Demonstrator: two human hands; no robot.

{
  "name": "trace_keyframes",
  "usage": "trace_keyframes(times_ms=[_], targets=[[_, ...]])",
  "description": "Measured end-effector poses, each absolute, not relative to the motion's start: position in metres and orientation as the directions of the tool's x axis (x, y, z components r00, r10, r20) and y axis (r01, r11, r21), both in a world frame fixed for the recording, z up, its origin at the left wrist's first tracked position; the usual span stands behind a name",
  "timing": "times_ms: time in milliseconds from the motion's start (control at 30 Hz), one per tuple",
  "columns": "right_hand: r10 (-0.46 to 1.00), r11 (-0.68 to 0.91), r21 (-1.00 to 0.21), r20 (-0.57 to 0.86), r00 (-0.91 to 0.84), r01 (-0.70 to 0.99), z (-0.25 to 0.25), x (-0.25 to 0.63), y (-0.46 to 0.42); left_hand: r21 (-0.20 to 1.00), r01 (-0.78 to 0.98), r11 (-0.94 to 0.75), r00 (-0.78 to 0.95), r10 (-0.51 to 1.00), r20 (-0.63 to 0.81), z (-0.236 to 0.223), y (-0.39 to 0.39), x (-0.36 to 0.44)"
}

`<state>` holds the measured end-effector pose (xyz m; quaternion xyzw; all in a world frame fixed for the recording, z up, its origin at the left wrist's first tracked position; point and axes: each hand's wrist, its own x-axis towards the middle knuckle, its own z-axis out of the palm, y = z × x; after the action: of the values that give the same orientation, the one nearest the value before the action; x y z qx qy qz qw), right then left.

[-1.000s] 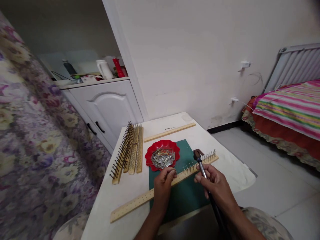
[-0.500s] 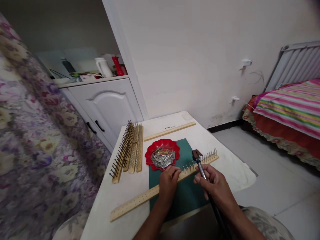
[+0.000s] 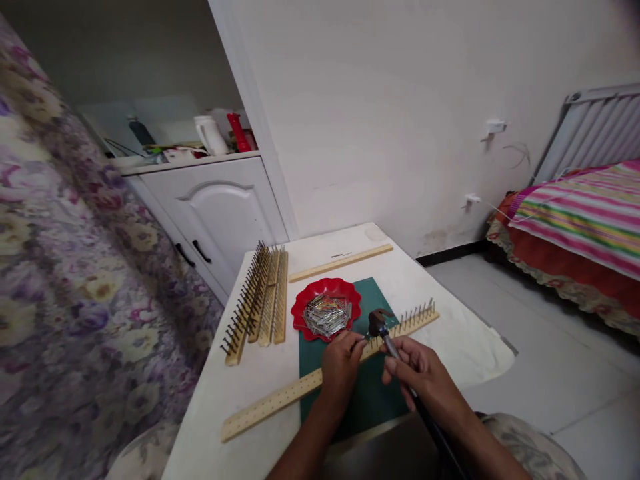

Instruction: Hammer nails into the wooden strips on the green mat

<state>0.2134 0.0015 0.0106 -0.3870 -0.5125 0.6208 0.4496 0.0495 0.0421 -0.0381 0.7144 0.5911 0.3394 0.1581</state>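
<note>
A long wooden strip (image 3: 273, 408) with rows of small holes lies slantwise across a green mat (image 3: 373, 293). Nails (image 3: 417, 313) stand upright along its right part. My left hand (image 3: 343, 363) rests over the strip's middle, thumb and forefinger pinched on a nail that is mostly hidden. My right hand (image 3: 425, 370) grips a hammer (image 3: 395, 348) by its shaft. The hammer's head is just to the right of my left fingertips, over the standing nails. Just behind my left hand, a red scalloped dish (image 3: 301, 297) holds a heap of loose nails (image 3: 327, 315).
Several wooden strips with nails (image 3: 253, 300) pointing up lie at the table's left. A bare strip (image 3: 345, 262) and a couple of loose nails (image 3: 341, 255) lie near the back. A white cabinet (image 3: 220, 213), a flowered curtain (image 3: 100, 287) and a bed (image 3: 575, 220) surround the white table (image 3: 200, 427).
The hammer's head has moved left and slightly down, closer to my left fingertips. My left hand stays at nearly the same place on the strip.
</note>
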Motion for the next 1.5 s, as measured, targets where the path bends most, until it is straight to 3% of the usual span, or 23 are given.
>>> trace_keyframes(times_ms=[733,967,1167,1267,1367,1500], targets=[[0.917,-0.058,-0.996,-0.029,-0.398,-0.062,0.003,0.198,0.005,0.646,0.729,-0.227,0.032,0.954,0.299,-0.045,0.043,0.048],[0.952,-0.016,-0.995,0.015,-0.306,-0.099,0.015,0.209,0.003,0.712,0.658,-0.245,0.031,0.954,0.299,-0.042,0.043,0.048],[0.965,-0.005,-0.995,0.023,-0.263,-0.103,0.017,0.214,0.003,0.697,0.667,-0.264,0.049,0.948,0.313,-0.032,0.031,0.037],[0.964,-0.016,-0.994,0.012,-0.265,-0.104,0.016,0.214,0.003,0.65,0.715,-0.256,0.023,0.938,0.345,-0.022,0.03,0.023],[0.96,-0.023,-0.993,0.01,-0.279,-0.116,0.014,0.214,0.002,0.529,0.819,-0.222,0.023,0.934,0.357,-0.011,0.04,0.009],[0.955,-0.028,-0.992,0.01,-0.295,-0.123,0.011,0.213,0.002,0.37,0.917,-0.151,0.068,0.971,0.228,-0.005,0.065,-0.001]])
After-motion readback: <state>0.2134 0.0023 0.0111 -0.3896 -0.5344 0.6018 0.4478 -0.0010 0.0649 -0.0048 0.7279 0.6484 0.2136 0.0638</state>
